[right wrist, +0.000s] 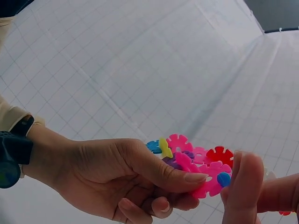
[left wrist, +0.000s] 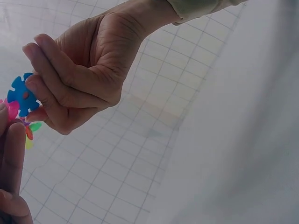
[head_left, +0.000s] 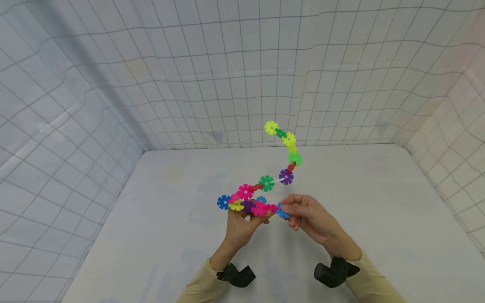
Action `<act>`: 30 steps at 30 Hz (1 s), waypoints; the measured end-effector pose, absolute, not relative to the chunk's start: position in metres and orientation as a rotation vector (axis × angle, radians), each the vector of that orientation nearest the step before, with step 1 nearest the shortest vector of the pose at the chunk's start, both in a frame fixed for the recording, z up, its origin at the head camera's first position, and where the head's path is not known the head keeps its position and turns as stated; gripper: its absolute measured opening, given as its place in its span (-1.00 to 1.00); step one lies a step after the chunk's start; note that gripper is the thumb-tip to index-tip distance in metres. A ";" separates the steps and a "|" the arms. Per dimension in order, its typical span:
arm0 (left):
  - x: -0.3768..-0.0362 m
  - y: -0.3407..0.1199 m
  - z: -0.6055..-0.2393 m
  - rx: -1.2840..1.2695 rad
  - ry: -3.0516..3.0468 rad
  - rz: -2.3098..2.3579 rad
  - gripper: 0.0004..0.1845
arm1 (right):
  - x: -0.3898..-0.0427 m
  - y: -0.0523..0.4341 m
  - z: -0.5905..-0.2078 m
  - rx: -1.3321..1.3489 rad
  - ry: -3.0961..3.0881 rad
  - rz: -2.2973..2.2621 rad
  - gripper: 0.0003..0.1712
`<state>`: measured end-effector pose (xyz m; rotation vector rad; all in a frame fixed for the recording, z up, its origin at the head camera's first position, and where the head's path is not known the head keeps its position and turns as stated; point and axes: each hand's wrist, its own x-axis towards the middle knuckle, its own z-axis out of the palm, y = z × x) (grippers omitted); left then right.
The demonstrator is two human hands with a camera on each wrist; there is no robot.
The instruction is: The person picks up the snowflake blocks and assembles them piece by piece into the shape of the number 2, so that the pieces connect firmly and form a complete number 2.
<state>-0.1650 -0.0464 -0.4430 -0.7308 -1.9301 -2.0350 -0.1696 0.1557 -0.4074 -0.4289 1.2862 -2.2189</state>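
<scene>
A chain of notched plastic discs (head_left: 266,183), joined slot to slot, curves up and away from my hands in yellow, green, red, purple, pink and blue. My left hand (head_left: 239,230) holds its near part, with the thumb against a pink disc (head_left: 259,208). Between the thumb and fingers of my right hand (head_left: 312,219) is a light blue disc (head_left: 282,211), pinched at the chain's near right end. In the left wrist view this blue disc (left wrist: 22,95) meets a pink one. Fingers partly hide the joint.
A white table (head_left: 170,235) lies beneath the hands. Pale grid-patterned sheets (head_left: 235,75) enclose it at the back and both sides. Each wrist wears a black camera mount (head_left: 333,272). The chain's far end, a yellow disc (head_left: 271,127), reaches toward the back sheet in the head view.
</scene>
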 end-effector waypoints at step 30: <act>-0.161 -0.039 -0.448 -0.638 -1.898 -2.184 -0.54 | -0.169 0.152 -0.407 -0.377 1.502 -2.214 -0.91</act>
